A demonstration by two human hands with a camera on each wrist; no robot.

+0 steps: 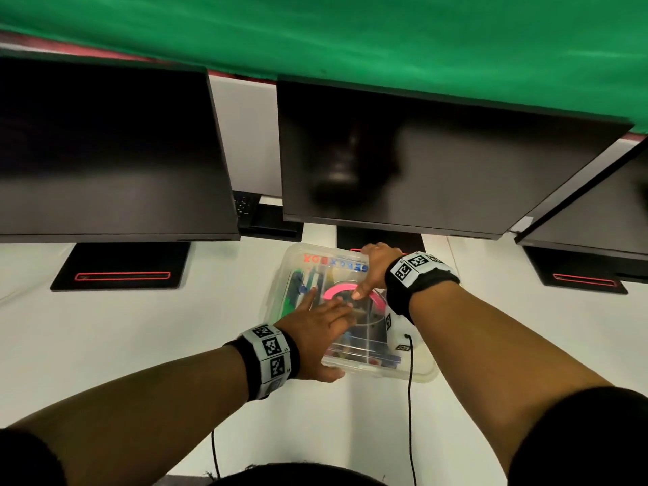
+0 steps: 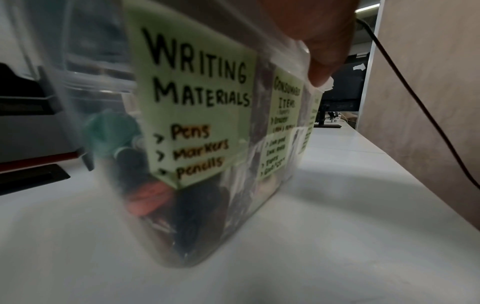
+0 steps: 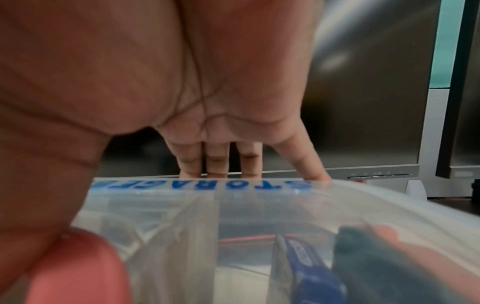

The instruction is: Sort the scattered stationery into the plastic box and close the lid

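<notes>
A clear plastic box (image 1: 417,375) stands on the white desk below the middle monitor, with its clear lid (image 1: 305,256) lying on top. Through the plastic I see a pink tape roll (image 1: 336,289), green markers (image 1: 298,285) and a blue pen (image 3: 306,267). My left hand (image 1: 315,327) lies flat on the near half of the lid with straight fingers, and its thumb (image 2: 324,51) sits at the near rim. My right hand (image 1: 373,271) grips the lid's far edge: its fingers (image 3: 215,160) hook over the rim while the thumb presses on top. A green "Writing Materials" label (image 2: 197,102) is on the box wall.
Three dark monitors stand along the back, the middle one (image 1: 420,170) just behind the box. Black stands (image 1: 122,271) with red trim sit on the desk (image 1: 105,345). Thin black cables (image 1: 410,398) trail from both wrists toward me.
</notes>
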